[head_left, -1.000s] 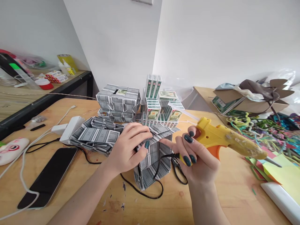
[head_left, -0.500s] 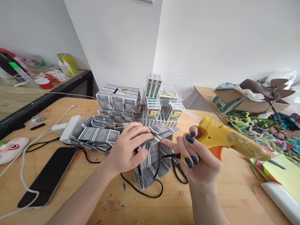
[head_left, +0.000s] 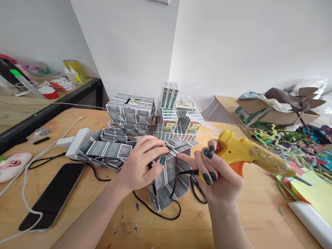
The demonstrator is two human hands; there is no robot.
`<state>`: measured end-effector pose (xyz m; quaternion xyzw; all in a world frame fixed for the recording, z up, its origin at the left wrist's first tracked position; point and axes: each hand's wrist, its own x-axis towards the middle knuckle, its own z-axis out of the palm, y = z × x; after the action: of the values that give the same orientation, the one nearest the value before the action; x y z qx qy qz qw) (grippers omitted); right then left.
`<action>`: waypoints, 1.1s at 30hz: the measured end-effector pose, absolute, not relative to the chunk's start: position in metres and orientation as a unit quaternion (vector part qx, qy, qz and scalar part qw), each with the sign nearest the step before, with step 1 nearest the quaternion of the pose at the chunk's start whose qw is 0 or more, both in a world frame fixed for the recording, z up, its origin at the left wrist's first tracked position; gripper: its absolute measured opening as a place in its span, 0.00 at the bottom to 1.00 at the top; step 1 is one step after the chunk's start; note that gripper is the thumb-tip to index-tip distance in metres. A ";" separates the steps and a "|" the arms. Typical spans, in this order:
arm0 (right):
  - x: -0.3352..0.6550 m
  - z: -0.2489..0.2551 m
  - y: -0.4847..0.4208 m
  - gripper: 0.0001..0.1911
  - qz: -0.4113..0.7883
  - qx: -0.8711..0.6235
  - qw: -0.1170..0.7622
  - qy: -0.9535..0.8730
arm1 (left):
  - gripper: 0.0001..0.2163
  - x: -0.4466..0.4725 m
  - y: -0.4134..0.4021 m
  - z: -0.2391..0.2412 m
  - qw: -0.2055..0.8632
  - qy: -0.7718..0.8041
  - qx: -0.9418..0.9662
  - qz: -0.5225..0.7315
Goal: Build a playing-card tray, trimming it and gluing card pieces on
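Mid-bench, 1 open card box [head_left: 162,199] sits btwn both hands: L hand [head_left: 145,162] closed on its top flap, R hand [head_left: 223,169] gripping 1 yellow glue gun [head_left: 236,150], nozzle toward bench's R edge, index finger at same flap. 2 other card builds: 1 block [head_left: 135,114] near bench's back edge, 1 flatter piece [head_left: 110,150] in front of it, to the L. Also by back edge: 3 card packs [head_left: 169,95] upright atop a pack stack [head_left: 169,126], partly hidden, can't count total. Black cord [head_left: 185,172] runs from gun's handle across box's open front. 1 pr scissors [head_left: 193,183] next to box. Toward bench's L edge: 1 phone [head_left: 54,197], 1 power strip [head_left: 79,143]. By back R corner, 1 cardboard carton [head_left: 275,116] w/ dark cloth-like stuff [head_left: 281,98] bulging out.
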<state>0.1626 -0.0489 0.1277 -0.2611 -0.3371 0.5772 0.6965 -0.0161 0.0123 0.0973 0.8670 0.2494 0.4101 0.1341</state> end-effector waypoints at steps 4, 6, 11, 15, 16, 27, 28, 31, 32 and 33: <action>0.162 0.130 -0.049 0.07 0.582 -0.258 0.695 -0.332 | 0.12 -0.016 0.013 0.097 0.137 0.249 0.866 0.412; 0.162 0.130 -0.049 0.06 0.583 -0.257 0.695 -0.331 | 0.12 -0.016 0.013 0.097 0.137 0.248 0.867 0.410; 0.162 0.128 -0.049 0.06 0.578 -0.271 0.695 -0.331 | 0.12 -0.016 0.013 0.097 0.135 0.255 0.868 0.404; 0.163 0.128 -0.048 0.06 0.583 -0.256 0.696 -0.331 | 0.12 -0.016 0.013 0.097 0.139 0.256 0.867 0.404; 0.163 0.129 -0.048 0.06 0.584 -0.254 0.697 -0.330 | 0.12 -0.016 0.013 0.097 0.139 0.254 0.867 0.405; 0.163 0.129 -0.048 0.05 0.588 -0.256 0.694 -0.327 | 0.12 -0.017 0.014 0.095 0.140 0.248 0.868 0.408; 0.163 0.129 -0.048 0.05 0.587 -0.255 0.695 -0.328 | 0.12 -0.017 0.014 0.095 0.140 0.247 0.868 0.408; 0.163 0.128 -0.047 0.05 0.588 -0.250 0.694 -0.331 | 0.12 -0.017 0.014 0.095 0.141 0.245 0.869 0.406; 0.163 0.128 -0.048 0.05 0.587 -0.251 0.694 -0.332 | 0.13 -0.017 0.014 0.095 0.140 0.245 0.869 0.405; 0.163 0.128 -0.048 0.05 0.587 -0.254 0.693 -0.333 | 0.13 -0.017 0.014 0.095 0.140 0.245 0.870 0.405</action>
<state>0.1630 -0.0476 0.1281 -0.2542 -0.3326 0.5865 0.6934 -0.0172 0.0141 0.0947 0.8697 0.2447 0.4052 0.1401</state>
